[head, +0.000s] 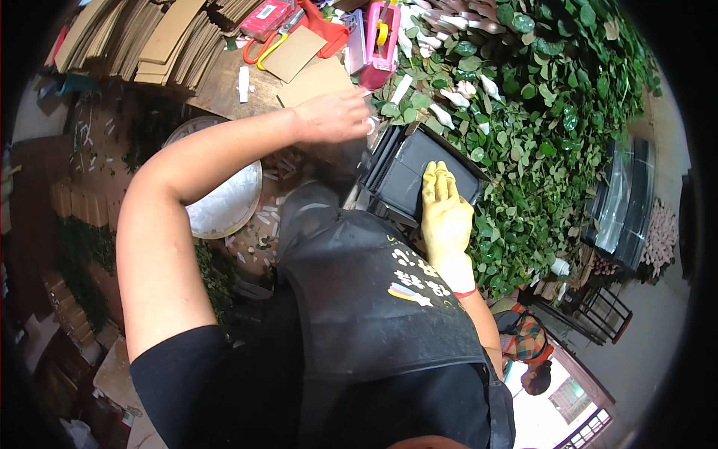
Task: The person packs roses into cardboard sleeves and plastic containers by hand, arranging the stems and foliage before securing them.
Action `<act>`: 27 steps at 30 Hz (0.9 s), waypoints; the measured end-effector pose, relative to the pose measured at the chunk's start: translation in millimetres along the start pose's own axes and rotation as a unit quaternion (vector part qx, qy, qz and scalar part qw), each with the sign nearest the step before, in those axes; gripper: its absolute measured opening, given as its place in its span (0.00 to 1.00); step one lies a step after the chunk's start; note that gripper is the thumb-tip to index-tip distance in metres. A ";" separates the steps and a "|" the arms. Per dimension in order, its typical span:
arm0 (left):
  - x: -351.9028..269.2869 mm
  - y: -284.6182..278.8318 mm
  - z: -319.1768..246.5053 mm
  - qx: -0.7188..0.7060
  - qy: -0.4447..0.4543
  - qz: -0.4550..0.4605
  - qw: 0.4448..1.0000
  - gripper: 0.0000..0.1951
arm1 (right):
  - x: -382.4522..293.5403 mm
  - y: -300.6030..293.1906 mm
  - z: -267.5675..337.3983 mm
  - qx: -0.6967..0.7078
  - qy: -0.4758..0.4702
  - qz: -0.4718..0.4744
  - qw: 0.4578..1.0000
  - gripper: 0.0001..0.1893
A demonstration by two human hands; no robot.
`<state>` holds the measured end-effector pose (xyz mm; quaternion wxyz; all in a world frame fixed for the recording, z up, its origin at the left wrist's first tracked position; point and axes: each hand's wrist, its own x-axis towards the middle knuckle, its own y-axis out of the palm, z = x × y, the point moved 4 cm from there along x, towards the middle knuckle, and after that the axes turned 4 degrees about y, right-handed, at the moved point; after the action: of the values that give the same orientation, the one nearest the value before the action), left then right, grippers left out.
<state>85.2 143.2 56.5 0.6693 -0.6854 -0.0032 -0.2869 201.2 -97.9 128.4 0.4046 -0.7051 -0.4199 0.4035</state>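
My bare left hand (pixel 336 115) is over the near edge of the wooden table, its fingers curled beside a pink tape dispenser (pixel 381 53) with a yellow core. A small white bit shows at its fingertips; whether it is held is unclear. My right hand (pixel 446 207), in a yellow rubber glove, lies with extended fingers on the flat dark panel of a black box-like frame (pixel 412 163). Ridged black edges run along the frame's left side. Rose stems with green leaves (pixel 521 185) lie right against it, and white-wrapped flower heads (pixel 454 98) lie beyond.
Cardboard pieces (pixel 317 81), scissors (pixel 275 45) and a smartphone (pixel 354 42) lie on the table (pixel 216 92). Cardboard stacks (pixel 168 39) stand far left. Below my left arm is a round tub (pixel 230 207) of white material. Another person (pixel 527 342) is at lower right.
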 end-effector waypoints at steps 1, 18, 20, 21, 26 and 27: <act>-0.1 6.3 9.3 0.042 -0.061 0.039 0.996 0.07 | -0.3 0.1 0.6 -0.001 0.003 0.000 1.000 0.30; -6.6 15.0 5.4 0.020 -0.304 0.022 0.952 0.18 | -19.0 -74.8 -23.5 0.387 0.048 -0.136 0.911 0.23; -14.5 -10.1 -13.1 -0.165 -0.439 0.035 0.882 0.29 | -25.8 -80.7 -17.0 0.521 0.049 -0.066 0.850 0.36; -5.3 -25.2 -29.5 -0.234 -0.482 0.033 0.844 0.34 | -24.2 -81.0 -12.8 0.581 0.033 -0.037 0.812 0.43; 60.6 -48.5 -113.7 -0.522 -0.319 -0.034 0.790 0.60 | -23.7 -77.0 1.2 0.623 -0.023 -0.030 0.781 0.54; 72.9 -50.0 -114.9 -0.469 -0.238 -0.012 0.850 0.61 | -26.5 -66.6 -4.6 0.646 -0.010 -0.029 0.763 0.53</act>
<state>81.9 15.1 124.3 0.2431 -0.9651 -0.0359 -0.0905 179.1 -101.9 196.6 0.7714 -0.2606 -0.0844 0.5743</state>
